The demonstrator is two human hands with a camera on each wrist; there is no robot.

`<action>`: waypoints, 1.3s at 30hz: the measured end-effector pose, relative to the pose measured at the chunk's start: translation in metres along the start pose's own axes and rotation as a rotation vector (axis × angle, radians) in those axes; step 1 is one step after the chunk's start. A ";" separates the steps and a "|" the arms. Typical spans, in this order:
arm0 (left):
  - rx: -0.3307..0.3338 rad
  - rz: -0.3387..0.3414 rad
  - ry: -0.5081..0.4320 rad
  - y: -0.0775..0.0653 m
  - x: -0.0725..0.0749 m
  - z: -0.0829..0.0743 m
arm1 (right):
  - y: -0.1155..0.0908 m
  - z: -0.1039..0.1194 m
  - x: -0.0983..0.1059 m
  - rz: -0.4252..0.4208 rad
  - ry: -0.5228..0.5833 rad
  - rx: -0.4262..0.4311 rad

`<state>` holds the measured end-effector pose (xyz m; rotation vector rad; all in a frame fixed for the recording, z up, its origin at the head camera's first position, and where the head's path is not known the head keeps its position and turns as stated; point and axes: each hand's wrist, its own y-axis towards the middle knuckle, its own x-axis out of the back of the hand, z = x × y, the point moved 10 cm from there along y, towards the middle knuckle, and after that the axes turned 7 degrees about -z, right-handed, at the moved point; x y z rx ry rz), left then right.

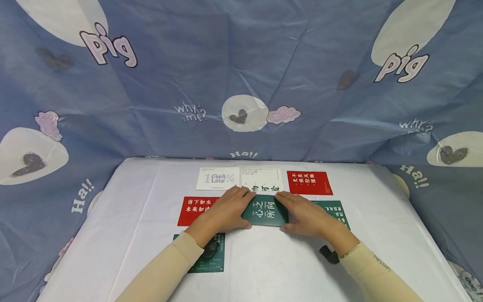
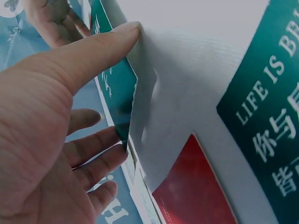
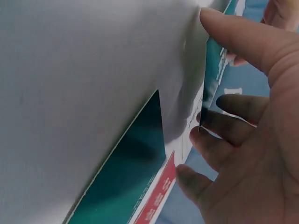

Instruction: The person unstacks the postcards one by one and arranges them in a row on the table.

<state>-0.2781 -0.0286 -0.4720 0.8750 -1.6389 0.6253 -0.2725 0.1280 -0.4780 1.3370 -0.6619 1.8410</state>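
Note:
In the head view, a green card with white lettering is at the middle of the white table, held by both hands. My left hand grips its left end, thumb at the near edge and fingers at the far edge. At the other end, my right hand grips it the same way. The left wrist view shows the card tipped off the white cloth between thumb and fingertips. From the right wrist, only a narrow strip of the card shows. Both hands cover parts of neighbouring cards.
Behind lie a white "Good Luck" card, another white card and a red card. A second red card lies left, a green card right. Another green card lies under the left wrist. Blue printed cloth hangs behind.

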 end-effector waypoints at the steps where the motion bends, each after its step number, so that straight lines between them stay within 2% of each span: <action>1: 0.005 0.008 -0.004 0.000 -0.001 0.000 | 0.000 -0.002 -0.001 0.010 0.017 -0.006; 8: 0.015 0.028 -0.011 0.001 -0.003 0.001 | 0.004 -0.007 -0.005 0.055 0.071 -0.028; 17: 0.019 0.031 -0.024 -0.002 -0.005 0.003 | 0.006 -0.007 -0.009 0.061 0.054 -0.031; 21: 0.031 0.019 -0.047 -0.006 -0.003 0.006 | 0.002 -0.006 -0.003 0.014 0.060 -0.019; 24: 0.036 -0.011 -0.057 -0.012 0.007 0.010 | -0.007 -0.010 0.009 -0.064 0.056 -0.030; 28: 0.065 -0.050 -0.081 -0.025 0.027 0.017 | -0.026 -0.021 0.026 -0.154 0.034 -0.080; 32: 0.125 -0.092 -0.107 -0.047 0.043 0.026 | -0.046 -0.029 0.038 -0.198 0.035 -0.123; 39: 0.143 -0.243 -0.092 -0.087 0.061 0.031 | -0.081 -0.042 0.056 -0.266 0.004 -0.171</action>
